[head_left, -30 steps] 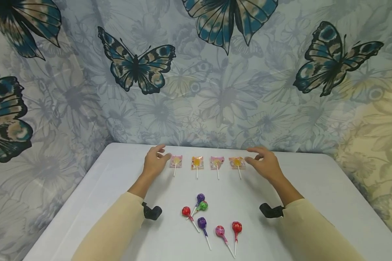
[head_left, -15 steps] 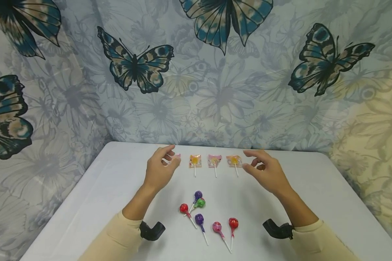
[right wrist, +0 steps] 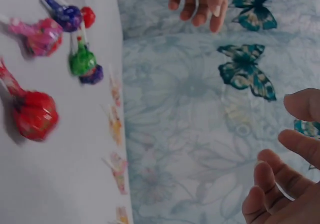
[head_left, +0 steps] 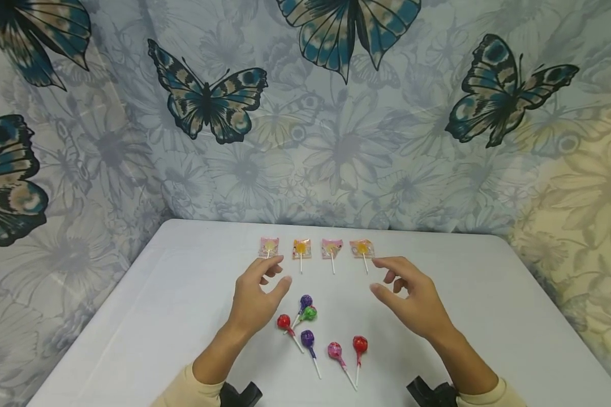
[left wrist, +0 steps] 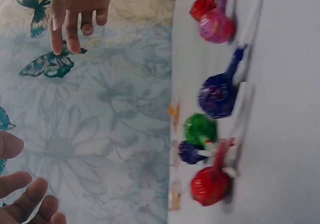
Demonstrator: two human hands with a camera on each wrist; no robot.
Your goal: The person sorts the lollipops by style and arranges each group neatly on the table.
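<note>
On the white counter [head_left: 147, 316], the left hand [head_left: 255, 296] hovers left of the green lollipop [head_left: 310, 314] and the right hand [head_left: 413, 296] to its right, each grip wide. Beyond the green lollipop, four flat wrapped lollipops [head_left: 301, 248] form a row, wrapper markings too small to read. A purple lollipop [head_left: 306, 301] lies just behind the green lollipop, a red lollipop [head_left: 283, 321] left, a second purple lollipop [head_left: 308, 338], pink lollipop [head_left: 334, 350] and second red lollipop [head_left: 360, 343] in front.

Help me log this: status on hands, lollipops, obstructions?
Left hand, right hand: holding nothing. Four flat lollipops in a row; six round lollipops nearer the person. Left hand partly hides leftmost flat lollipop's stick in head view.
</note>
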